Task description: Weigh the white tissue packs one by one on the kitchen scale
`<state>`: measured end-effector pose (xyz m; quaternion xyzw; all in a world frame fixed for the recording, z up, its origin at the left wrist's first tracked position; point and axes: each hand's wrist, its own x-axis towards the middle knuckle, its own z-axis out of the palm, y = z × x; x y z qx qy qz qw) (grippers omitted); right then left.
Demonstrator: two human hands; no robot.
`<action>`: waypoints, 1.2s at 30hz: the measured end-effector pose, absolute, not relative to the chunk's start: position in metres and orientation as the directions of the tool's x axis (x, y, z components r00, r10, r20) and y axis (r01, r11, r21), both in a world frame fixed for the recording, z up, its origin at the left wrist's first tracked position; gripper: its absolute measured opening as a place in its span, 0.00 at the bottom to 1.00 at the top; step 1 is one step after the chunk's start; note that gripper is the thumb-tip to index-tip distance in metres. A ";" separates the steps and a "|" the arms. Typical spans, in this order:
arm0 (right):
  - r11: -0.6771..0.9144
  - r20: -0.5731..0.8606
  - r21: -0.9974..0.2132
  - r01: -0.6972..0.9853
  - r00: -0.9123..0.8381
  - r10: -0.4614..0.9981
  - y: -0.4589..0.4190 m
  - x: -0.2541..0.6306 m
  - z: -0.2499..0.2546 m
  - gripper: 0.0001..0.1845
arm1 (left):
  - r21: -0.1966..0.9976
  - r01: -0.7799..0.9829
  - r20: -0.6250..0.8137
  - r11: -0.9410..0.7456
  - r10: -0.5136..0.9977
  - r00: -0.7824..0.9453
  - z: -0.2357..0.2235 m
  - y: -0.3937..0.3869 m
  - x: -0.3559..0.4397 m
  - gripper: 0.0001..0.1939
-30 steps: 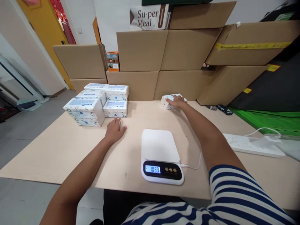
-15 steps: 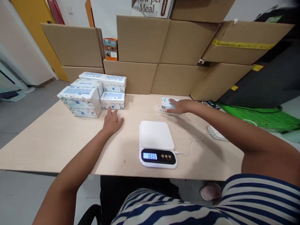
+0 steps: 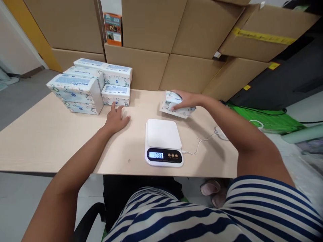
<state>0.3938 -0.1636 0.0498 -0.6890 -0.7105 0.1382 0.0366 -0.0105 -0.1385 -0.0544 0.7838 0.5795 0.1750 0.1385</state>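
Note:
My right hand (image 3: 186, 101) grips a white tissue pack (image 3: 171, 105) with a floral print and holds it tilted, just above the table behind the scale. A white digital scale (image 3: 163, 141) sits in front of me with an empty platform and a lit display reading 103.3. My left hand (image 3: 115, 118) rests flat on the light wooden table (image 3: 50, 141), fingers spread, close to the stack of tissue packs (image 3: 85, 88) at the back left.
Stacked cardboard boxes (image 3: 176, 40) wall the table's far edge, with an orange carton (image 3: 112, 28) wedged between them. A white cable (image 3: 202, 143) runs right from the scale. Green sheet and black material lie to the right. A foot shows under the table.
My right hand has closed on the tissue pack, lifted it off the table and tilted it toward the scale. The left hand stays flat. The camera has dipped downward.

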 end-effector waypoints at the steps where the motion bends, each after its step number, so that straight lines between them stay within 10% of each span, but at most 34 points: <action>1: 0.076 -0.131 -0.263 0.962 -0.114 0.985 -0.176 0.386 0.056 0.70 | 0.422 0.855 0.119 -0.303 0.953 0.279 -0.056 -0.137 -0.011 0.43; 10: 0.309 -0.061 -0.226 0.924 -0.330 0.942 -0.283 0.308 0.043 0.60 | 0.550 0.709 0.214 -0.441 0.896 0.390 -0.078 -0.122 -0.016 0.50; 14: 0.470 0.300 -0.421 0.776 -0.370 0.879 -0.283 0.343 0.013 0.55 | 0.708 0.406 0.352 -0.578 0.787 0.507 -0.088 -0.133 -0.008 0.47; 18: 0.532 0.650 -0.612 0.585 -0.010 0.760 -0.279 0.373 -0.037 0.52 | 0.792 0.120 0.364 -0.599 0.620 0.694 -0.090 -0.162 0.007 0.43; 28: 0.313 0.391 -0.916 0.252 0.372 0.842 -0.283 0.362 -0.088 0.67 | 0.789 0.041 0.371 -0.613 0.530 0.763 -0.095 -0.170 0.017 0.49; 36: 0.316 0.375 -0.925 0.211 0.371 0.849 -0.298 0.360 -0.076 0.64 | 0.487 0.053 0.625 -0.872 0.390 0.677 -0.065 -0.178 0.009 0.44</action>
